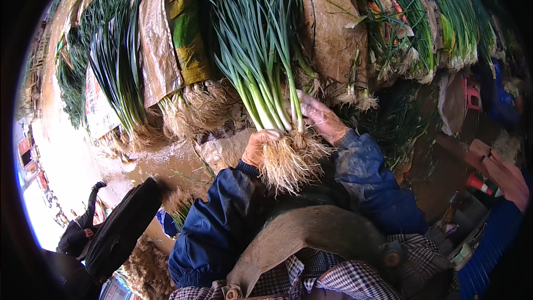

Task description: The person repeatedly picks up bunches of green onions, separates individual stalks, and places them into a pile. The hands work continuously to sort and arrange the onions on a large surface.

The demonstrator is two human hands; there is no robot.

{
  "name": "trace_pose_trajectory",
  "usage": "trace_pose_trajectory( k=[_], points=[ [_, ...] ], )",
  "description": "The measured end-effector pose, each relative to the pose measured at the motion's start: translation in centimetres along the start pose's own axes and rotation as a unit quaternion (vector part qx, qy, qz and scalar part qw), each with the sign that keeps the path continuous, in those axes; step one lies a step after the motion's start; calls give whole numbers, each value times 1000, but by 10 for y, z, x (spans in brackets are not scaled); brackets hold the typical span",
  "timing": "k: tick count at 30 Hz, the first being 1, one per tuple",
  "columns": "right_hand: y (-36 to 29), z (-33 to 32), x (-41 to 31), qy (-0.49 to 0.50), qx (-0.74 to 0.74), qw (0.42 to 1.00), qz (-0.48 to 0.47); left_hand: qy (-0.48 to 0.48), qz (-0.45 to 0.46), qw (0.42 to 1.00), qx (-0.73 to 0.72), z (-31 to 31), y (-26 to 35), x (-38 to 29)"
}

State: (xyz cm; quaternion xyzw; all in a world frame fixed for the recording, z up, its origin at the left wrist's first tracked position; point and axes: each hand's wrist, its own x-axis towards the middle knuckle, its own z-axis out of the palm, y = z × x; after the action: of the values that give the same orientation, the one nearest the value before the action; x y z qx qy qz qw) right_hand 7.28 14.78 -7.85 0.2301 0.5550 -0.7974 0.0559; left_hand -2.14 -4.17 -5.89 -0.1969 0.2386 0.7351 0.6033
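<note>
A bunch of green onions rises in front of me, its leaves pointing away and its pale roots hanging towards my body. My left hand grips the bunch from the left, just above the roots, with the thumb across the white stems. On the right side, my right hand is at the white part of the rightmost stalk. Its fingertips are partly hidden behind that stalk and slightly blurred.
Beyond my hands lie more green onions, a brown sack and a yellow-green woven sack. The ground is wet and muddy. A person in dark clothes is at far left; a pink plastic stool stands at right.
</note>
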Motion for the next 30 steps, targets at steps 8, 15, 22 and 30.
trace_pose_trajectory(
  k=[8,15,22,30],
  points=[
    [7,-23,-24,-3,-236,968,91,29,-56,996,-64,8,16,-16],
    [36,13,-5,-64,68,992,89,4,-69,997,-44,-5,11,-13],
    [-9,-63,-38,103,-575,800,138,-95,-48,994,-37,29,5,-14],
    [-34,16,-17,143,-259,954,-39,122,-96,987,-36,29,7,-19]
  ],
)
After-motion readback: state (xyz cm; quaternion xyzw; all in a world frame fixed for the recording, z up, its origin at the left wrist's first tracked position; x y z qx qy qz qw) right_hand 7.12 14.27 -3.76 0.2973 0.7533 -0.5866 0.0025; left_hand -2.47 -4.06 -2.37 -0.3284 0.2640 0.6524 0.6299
